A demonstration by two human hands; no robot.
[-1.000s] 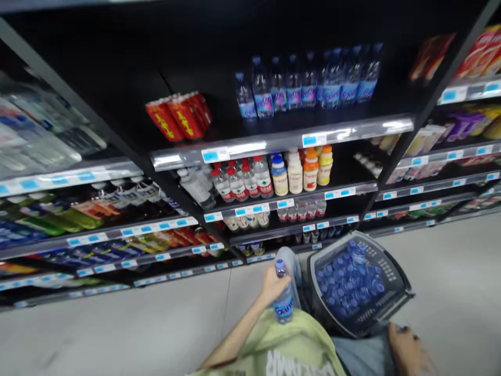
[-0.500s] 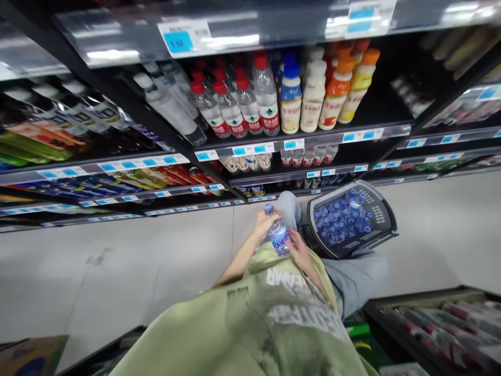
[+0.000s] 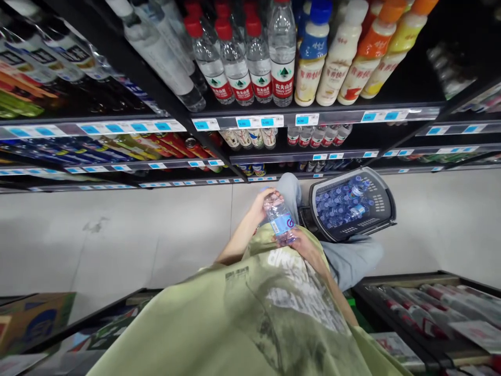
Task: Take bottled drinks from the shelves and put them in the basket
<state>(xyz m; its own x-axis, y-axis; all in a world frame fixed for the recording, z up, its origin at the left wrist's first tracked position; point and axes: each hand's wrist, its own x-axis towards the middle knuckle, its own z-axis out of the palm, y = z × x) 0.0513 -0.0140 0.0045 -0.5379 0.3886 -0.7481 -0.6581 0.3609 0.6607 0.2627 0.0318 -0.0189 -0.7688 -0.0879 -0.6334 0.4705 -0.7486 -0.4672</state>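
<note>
A small clear water bottle (image 3: 282,223) with a light blue label is held tilted in front of my shirt. My left hand (image 3: 263,204) is closed around its neck and cap end, and the fingers hide most of the cap. Around the bottle's base, my right hand (image 3: 300,243) is closed too. To the right, beside my knee, stands a dark grey shopping basket (image 3: 382,208). Several similar blue-capped bottles (image 3: 336,206) fill it, mostly upright, with a few lying on top.
Shelves of drinks rise ahead, with red-capped water bottles (image 3: 261,86) and yogurt drink bottles (image 3: 331,73) above a price-tag strip (image 3: 307,120). Behind me at lower right is a bin of bottles (image 3: 422,313). A cardboard box (image 3: 43,318) sits lower left on the grey floor (image 3: 188,230).
The bottle has turned in my hands, so its label faces another way. My left hand now covers the cap, and my right hand has slid down to the base. The view has tilted downward.
</note>
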